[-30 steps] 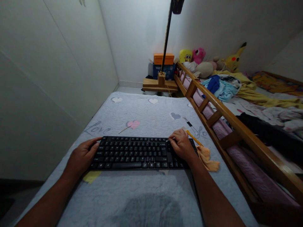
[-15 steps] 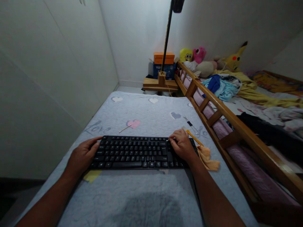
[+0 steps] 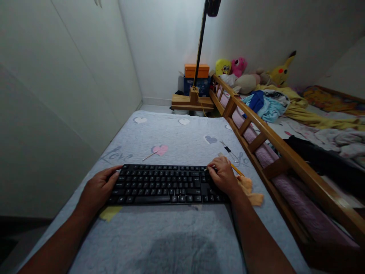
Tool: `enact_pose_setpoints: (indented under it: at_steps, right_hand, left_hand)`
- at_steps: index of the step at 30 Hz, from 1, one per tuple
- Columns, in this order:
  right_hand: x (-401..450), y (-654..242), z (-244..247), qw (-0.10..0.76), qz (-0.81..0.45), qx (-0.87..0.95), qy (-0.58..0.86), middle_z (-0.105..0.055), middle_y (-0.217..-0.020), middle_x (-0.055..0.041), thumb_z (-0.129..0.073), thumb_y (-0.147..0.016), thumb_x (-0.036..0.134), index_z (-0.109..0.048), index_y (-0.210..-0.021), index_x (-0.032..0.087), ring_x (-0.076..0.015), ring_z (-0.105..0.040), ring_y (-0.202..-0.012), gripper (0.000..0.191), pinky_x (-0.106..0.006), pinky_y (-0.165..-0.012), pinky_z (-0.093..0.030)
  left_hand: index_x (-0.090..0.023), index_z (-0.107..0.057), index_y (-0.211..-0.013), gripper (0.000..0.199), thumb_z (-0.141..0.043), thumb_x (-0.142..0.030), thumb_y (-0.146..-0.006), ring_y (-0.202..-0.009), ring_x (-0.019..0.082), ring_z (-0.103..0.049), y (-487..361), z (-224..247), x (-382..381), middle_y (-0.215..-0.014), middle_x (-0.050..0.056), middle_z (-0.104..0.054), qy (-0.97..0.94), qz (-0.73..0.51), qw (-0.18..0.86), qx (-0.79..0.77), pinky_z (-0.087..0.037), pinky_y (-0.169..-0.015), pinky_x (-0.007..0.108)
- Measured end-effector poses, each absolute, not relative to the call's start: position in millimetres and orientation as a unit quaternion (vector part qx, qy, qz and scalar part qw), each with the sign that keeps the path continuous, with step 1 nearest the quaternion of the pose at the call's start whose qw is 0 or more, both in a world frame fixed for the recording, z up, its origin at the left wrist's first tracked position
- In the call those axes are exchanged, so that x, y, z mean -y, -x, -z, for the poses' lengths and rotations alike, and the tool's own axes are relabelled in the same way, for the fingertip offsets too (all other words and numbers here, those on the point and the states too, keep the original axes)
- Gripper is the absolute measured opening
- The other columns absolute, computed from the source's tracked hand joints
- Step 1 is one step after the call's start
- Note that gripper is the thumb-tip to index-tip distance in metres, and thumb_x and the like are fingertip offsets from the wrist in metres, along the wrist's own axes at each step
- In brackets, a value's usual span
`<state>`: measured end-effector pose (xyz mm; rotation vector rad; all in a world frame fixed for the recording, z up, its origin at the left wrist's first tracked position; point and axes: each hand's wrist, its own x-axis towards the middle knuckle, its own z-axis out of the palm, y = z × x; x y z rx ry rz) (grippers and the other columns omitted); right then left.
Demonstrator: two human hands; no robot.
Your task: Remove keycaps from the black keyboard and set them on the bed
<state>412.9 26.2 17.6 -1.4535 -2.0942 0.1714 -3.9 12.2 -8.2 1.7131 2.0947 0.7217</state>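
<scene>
A black keyboard (image 3: 159, 186) lies across the patterned bedspread in front of me. My left hand (image 3: 98, 188) grips its left end, thumb on top along the edge. Over the right-hand keys, my right hand (image 3: 224, 175) is closed in a pinch; a small pale tip pokes out at its fingertips, apparently a cotton swab, mostly hidden. Another cotton swab (image 3: 149, 155) rests on the bedspread beyond the keyboard. Just right of my right hand are a yellow-handled brush (image 3: 237, 169), partly covered, and a crumpled orange cloth (image 3: 251, 192).
Farther right lies a metal tool with a black middle (image 3: 227, 149), perhaps tweezers. A wooden bed rail (image 3: 262, 133) borders the bedspread (image 3: 171, 236) on the right. Behind it are clothes and plush toys. A lamp stand (image 3: 194, 97) stands at the far end; white cabinet doors (image 3: 68, 95) rise left.
My right hand has shifted slightly to the right along the upper keys. My left hand stays on the keyboard's left end, and the keyboard has not visibly moved.
</scene>
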Motion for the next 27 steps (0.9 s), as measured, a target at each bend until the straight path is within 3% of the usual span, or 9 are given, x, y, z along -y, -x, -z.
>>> enact_pose_setpoints:
  at_steps: [19, 27]
  right_hand:
    - [-31, -398, -14, 0.292, -0.062, 0.788, 0.538, -0.067, -0.082, -0.0034, -0.057, -0.087, 0.017, -0.067, -0.079, 0.02, -0.0215, -0.051, -0.089, 0.014, -0.04, -0.089, -0.031]
    - [-40, -394, -23, 0.235, -0.069, 0.805, 0.54, -0.067, -0.08, -0.0035, -0.057, -0.086, 0.016, -0.068, -0.078, 0.02, -0.0212, -0.05, -0.089, 0.014, -0.039, -0.087, -0.03]
  left_hand:
    - [-0.019, -0.065, -0.118, 0.051, -0.041, -0.047, -0.084, -0.109, 0.025, -0.062, 7, 13, -13, -0.119, 0.009, -0.068, -0.604, -0.258, 0.174, -0.734, -0.044, -0.099, 0.037]
    - [-0.018, -0.066, -0.117, 0.05, -0.042, -0.046, -0.083, -0.108, 0.027, -0.062, 9, 13, -13, -0.118, 0.009, -0.069, -0.607, -0.27, 0.175, -0.726, -0.045, -0.098, 0.039]
